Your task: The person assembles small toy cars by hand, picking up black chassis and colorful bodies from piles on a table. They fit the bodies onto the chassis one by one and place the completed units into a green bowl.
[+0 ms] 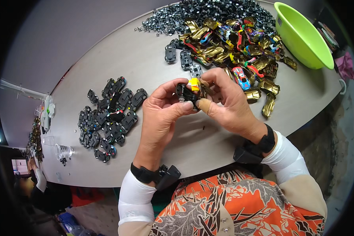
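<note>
In front of me my left hand [160, 108] pinches a black toy car chassis [183, 93] with small wheels between thumb and fingers. A small yellow part [194, 83] sits at the chassis' right edge. My right hand [231, 105], its thumb wrapped in a tan covering, closes round a gold toy car shell [203, 90] that touches the chassis. Fingers partly hide both pieces. Just beyond my hands lies a grey chassis [196, 71], with further dark chassis [186, 59] behind it. A blue and red car shell [241, 78] rests right of my right hand.
Gold and coloured car shells [214, 51] are heaped at the far right, before a pile of small wheel parts [173, 19]. A green basin [303, 35] stands at the table's right. Black toy cars [106, 114] cluster left. Clear cups [63, 151] and another person's arm [39, 179] are farther left.
</note>
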Demonstrator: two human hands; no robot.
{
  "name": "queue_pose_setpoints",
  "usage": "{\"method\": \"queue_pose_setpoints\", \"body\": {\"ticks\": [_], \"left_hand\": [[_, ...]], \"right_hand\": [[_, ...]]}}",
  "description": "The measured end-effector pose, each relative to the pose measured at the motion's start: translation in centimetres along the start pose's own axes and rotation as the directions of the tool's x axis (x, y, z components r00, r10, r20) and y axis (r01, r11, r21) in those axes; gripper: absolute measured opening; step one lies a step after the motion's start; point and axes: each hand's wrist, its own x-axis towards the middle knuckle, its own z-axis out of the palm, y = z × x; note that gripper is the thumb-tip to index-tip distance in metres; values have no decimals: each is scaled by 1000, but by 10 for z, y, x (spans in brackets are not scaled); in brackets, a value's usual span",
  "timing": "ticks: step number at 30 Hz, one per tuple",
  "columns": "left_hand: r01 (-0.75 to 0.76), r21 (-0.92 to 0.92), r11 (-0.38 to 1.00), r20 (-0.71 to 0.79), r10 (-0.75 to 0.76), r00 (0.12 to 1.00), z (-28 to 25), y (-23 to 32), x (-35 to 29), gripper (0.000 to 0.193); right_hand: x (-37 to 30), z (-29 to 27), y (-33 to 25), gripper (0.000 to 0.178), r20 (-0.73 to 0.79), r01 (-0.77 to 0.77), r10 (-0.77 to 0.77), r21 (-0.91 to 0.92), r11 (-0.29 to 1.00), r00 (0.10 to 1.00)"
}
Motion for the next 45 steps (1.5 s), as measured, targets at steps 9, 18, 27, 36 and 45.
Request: {"method": "queue_pose_setpoints", "body": {"ticks": [9,18,27,36,45], "left_hand": [[-5,84,996,-15,7,1000,0,-1,-1,43],[-84,208,974,92,66,994,-7,-7,0,41],[-47,349,936,129,2,992,-3,-9,-2,40],[159,188,969,94,-179,979,-7,2,-2,24],[174,372,912,132,-237,963,-4,5,-4,19]], "right_hand": [[0,2,3,39,42,28,-29,27,999,999],[4,-3,-2,29,119,98,-93,-34,995,988],[2,-1,1,21,-1,-55,56,110,992,998],[8,-33,-8,7,248,-227,147,335,914,958],[7,-33,-7,12,409,-393,299,169,904,862]]}}
